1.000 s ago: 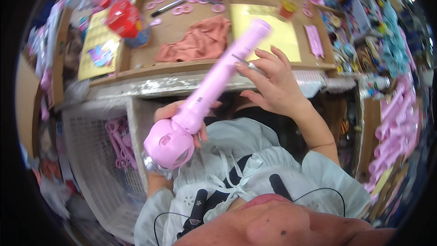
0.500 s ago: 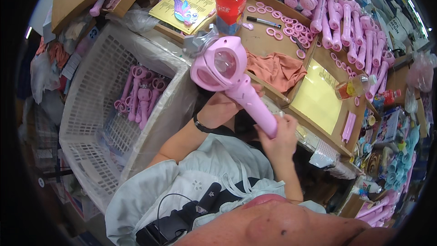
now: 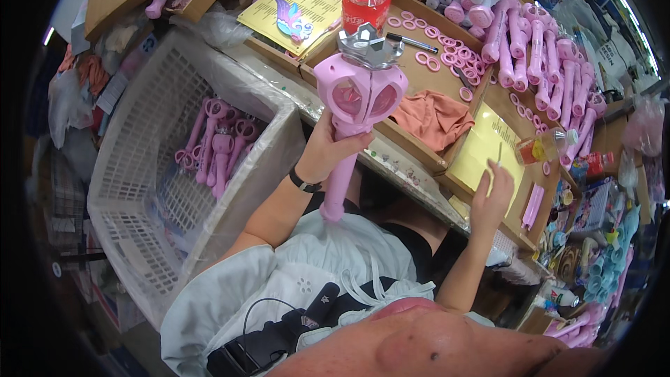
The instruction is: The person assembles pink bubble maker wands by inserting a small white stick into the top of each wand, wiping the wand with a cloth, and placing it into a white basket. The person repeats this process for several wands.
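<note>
My left hand grips the shaft of a pink toy wand and holds it upright, its heart-shaped head with a silver crown on top above the workbench edge. My right hand hovers over a yellow sheet on the bench and pinches a thin stick-like tool that points up. A small bottle with yellowish liquid lies just beyond that hand. An orange cloth lies in the tray between the two hands.
A white plastic basket on my left holds several finished pink wands. Rows of pink wand handles, loose pink rings, a red-capped bottle and a black pen sit on the brown trays behind.
My head has turned left and the view shifted. The wand went from tilted across my lap to upright in my left hand alone. My right hand let go and moved to the yellow sheet.
</note>
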Tool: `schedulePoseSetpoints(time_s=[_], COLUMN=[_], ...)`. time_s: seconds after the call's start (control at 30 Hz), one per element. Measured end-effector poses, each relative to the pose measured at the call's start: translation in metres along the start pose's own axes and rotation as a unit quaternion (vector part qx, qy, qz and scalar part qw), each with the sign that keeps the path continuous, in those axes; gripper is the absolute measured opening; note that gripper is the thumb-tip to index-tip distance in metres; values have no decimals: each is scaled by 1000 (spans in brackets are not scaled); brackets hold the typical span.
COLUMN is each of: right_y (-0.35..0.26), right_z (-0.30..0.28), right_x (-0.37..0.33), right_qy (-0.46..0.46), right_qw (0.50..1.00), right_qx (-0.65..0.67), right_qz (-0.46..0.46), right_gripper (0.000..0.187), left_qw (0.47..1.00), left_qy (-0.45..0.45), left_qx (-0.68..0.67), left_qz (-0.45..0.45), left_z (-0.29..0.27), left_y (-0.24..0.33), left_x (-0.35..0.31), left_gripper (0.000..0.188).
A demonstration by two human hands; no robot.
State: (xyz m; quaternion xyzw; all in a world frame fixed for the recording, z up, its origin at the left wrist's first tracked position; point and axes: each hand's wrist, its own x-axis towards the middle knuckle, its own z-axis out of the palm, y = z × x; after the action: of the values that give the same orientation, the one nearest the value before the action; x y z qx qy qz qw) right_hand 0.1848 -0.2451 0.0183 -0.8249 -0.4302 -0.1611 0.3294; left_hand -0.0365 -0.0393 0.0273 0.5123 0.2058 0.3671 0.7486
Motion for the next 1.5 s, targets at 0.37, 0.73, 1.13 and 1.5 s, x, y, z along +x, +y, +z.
schedulePoseSetpoints(time_s=[0.37, 0.73, 1.13, 1.5], right_y=[55, 53, 54, 56], right_z=[12, 11, 13, 13], right_x=[9, 9, 6, 6], right_qy=[-105, -128, -93, -126], right_qw=[987, 980, 984, 978], right_qx=[24, 17, -39, -36], right_qz=[122, 155, 145, 161], right_gripper=[25, 28, 29, 30], left_qw=[991, 991, 998, 997], left_qy=[-59, -18, 6, 18], left_qx=[-118, -114, -64, 19], left_qz=[-34, -73, 10, 69], left_z=[-13, -14, -9, -3], left_y=[-4, -10, -5, -6], left_x=[10, 14, 7, -6], left_gripper=[57, 58, 48, 53])
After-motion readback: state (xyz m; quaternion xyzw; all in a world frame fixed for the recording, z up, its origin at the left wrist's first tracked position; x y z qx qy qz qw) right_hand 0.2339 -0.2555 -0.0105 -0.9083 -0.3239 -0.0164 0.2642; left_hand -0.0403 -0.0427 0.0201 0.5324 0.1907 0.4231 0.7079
